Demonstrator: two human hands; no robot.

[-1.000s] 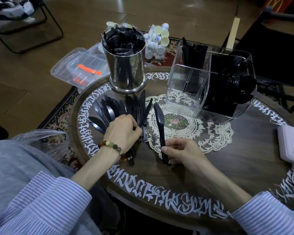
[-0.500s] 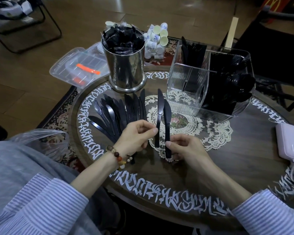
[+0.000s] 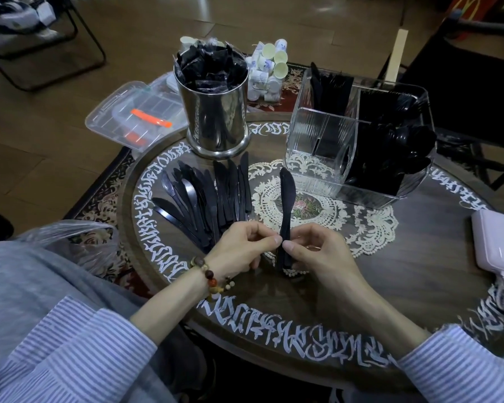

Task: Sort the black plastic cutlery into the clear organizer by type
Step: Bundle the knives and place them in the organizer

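Now both hands, left hand (image 3: pixel 239 245) and right hand (image 3: pixel 317 251), pinch stacked black plastic knives (image 3: pixel 285 216) at the handles, above the lace doily (image 3: pixel 326 210), near the clear ribbed organizer (image 3: pixel 320 146). Risk: stack fans apart if either pinch slackens. Half a second ago the knives were apart; now aligned.

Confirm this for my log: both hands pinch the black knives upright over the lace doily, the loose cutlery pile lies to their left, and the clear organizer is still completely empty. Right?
Not quite. The head view shows the clear organizer already holds black cutlery in its back and right compartments. The rest stands: left hand and right hand pinch the black knives over the lace doily, with the cutlery pile to their left.
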